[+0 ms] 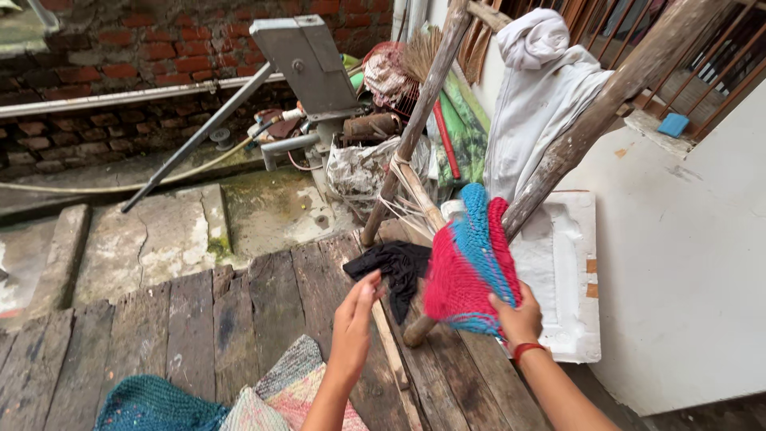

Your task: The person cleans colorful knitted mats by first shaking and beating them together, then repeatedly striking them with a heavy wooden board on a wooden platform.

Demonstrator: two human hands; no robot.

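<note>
My right hand [517, 318] grips the lower edge of a red and blue knitted cloth [467, 267], held up in front of a wooden ladder [576, 137]. A red band circles that wrist. My left hand [357, 313] reaches forward with fingers apart, holding nothing, just below a black cloth [396, 264] lying on the dark wooden planks [239, 311]. The black cloth rests beside the ladder's left leg.
A teal knitted piece [155, 405] and a pink patterned knitted piece [291, 391] lie at the bottom. White garment [536, 96] hangs on the ladder. A white foam slab [568, 271] leans on the white wall. Behind stand a hand pump [307, 64], clutter and a brick wall.
</note>
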